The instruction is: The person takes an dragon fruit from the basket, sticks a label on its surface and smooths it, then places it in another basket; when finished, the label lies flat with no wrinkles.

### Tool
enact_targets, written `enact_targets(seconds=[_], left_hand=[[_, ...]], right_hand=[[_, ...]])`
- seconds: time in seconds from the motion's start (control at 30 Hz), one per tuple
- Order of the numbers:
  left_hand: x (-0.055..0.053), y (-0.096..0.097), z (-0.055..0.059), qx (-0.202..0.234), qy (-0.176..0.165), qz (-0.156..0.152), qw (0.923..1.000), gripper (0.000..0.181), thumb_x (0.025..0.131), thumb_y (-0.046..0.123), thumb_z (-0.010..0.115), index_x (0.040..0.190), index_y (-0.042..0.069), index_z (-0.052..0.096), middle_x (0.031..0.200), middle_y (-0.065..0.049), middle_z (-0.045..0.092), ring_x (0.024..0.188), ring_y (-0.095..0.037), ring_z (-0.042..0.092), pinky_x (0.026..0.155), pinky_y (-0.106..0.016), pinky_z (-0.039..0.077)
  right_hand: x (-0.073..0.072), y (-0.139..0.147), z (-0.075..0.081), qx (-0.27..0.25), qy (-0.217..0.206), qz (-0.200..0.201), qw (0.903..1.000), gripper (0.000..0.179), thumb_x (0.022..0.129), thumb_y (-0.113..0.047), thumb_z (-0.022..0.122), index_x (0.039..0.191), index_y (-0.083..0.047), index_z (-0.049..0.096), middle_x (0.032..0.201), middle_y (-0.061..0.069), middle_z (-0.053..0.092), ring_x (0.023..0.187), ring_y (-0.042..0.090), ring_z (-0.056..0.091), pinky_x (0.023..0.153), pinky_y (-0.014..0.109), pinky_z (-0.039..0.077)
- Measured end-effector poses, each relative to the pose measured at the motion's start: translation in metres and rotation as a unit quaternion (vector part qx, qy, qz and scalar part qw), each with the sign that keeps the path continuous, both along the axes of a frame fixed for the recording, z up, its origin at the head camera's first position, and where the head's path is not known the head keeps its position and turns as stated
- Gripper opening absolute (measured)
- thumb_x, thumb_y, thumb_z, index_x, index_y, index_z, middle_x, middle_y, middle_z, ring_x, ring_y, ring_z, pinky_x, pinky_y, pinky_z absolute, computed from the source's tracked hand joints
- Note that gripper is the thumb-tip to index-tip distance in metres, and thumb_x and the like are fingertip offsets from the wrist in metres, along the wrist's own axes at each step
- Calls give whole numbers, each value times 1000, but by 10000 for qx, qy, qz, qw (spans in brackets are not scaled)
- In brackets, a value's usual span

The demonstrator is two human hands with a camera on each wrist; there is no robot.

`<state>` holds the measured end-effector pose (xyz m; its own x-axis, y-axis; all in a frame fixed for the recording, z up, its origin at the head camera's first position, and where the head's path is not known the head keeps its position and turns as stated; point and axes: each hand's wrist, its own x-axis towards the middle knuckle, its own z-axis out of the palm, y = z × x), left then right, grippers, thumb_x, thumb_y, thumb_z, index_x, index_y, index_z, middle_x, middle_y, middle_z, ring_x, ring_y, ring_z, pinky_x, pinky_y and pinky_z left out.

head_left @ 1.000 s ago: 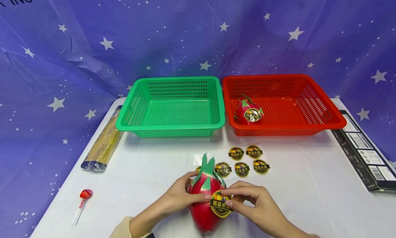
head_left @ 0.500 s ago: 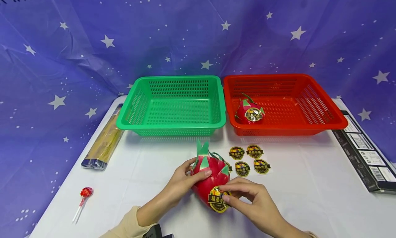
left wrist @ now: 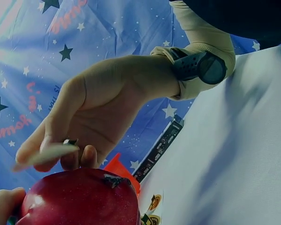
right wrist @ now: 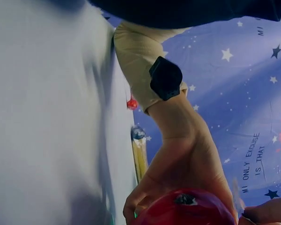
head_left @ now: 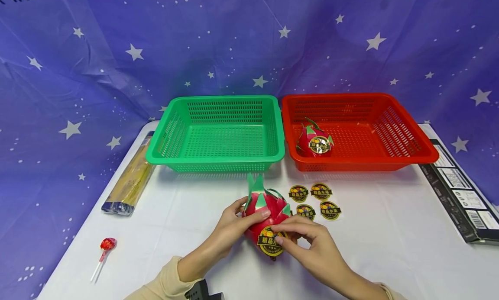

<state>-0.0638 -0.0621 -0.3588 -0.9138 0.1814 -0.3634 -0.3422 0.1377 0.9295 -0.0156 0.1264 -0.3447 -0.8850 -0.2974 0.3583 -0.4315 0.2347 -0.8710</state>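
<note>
My left hand (head_left: 230, 226) grips a red dragon fruit (head_left: 274, 211) with green leaf tips, its thumb lying across the front and its fingers round the far left side. The leafy end points away from me. My right hand (head_left: 319, 256) pinches a round black-and-gold fruit label sticker (head_left: 268, 243) by its right edge, between thumb and forefinger. In the head view the sticker overlaps the lower part of the fruit. Seen edge-on in the left wrist view, the sticker (left wrist: 51, 154) is apart from the skin of the fruit (left wrist: 84, 197). The left fingers are partly hidden behind the fruit.
Behind the hands lies a sheet with several label stickers (head_left: 329, 210). A green basket (head_left: 214, 161) and a red basket (head_left: 362, 163) holding a labelled dragon fruit (head_left: 309, 137) stand at the back. A lollipop (head_left: 107, 244), noodle-like package (head_left: 130, 181) and black box (head_left: 460, 191) flank them.
My left hand has tilted the dragon fruit and shifted it away from me, its leaves now farther back. The right hand has moved the sticker slightly left and up over the fruit.
</note>
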Motion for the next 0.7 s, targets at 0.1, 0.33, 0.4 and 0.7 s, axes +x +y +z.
enact_targets(seconds=[0.1, 0.33, 0.4, 0.7], left_hand=[[0, 1, 0, -48, 8, 19, 10000, 83, 72, 42, 72, 136, 5, 35, 120, -14, 45, 93, -17, 51, 76, -26, 45], [0, 2, -1, -108, 75, 72, 9999, 83, 72, 41, 72, 136, 6, 35, 109, -12, 46, 87, -16, 49, 70, -24, 44], [0, 2, -1, -142, 82, 86, 9998, 84, 72, 42, 72, 137, 5, 34, 106, -11, 45, 86, -16, 49, 69, -24, 43], [2, 4, -3, -111, 45, 74, 9999, 86, 73, 43, 70, 138, 3, 31, 107, -12, 46, 82, -13, 52, 73, -25, 43]], right_hand=[[-2, 0, 0, 133, 75, -67, 9999, 21, 79, -7, 67, 99, -15, 69, 90, -3, 64, 72, 5, 51, 58, 19, 44], [-4, 0, 0, 504, 428, -174, 9977, 22, 78, -6, 69, 98, -15, 69, 88, -4, 64, 70, 1, 50, 57, 16, 43], [-4, 1, 0, 599, 584, -217, 9963, 24, 77, -5, 70, 98, -15, 69, 88, -5, 64, 70, 0, 50, 57, 15, 42], [-5, 0, -2, 814, 1238, -436, 9880, 38, 72, -1, 72, 107, -12, 62, 82, -6, 59, 67, 0, 46, 58, 11, 39]])
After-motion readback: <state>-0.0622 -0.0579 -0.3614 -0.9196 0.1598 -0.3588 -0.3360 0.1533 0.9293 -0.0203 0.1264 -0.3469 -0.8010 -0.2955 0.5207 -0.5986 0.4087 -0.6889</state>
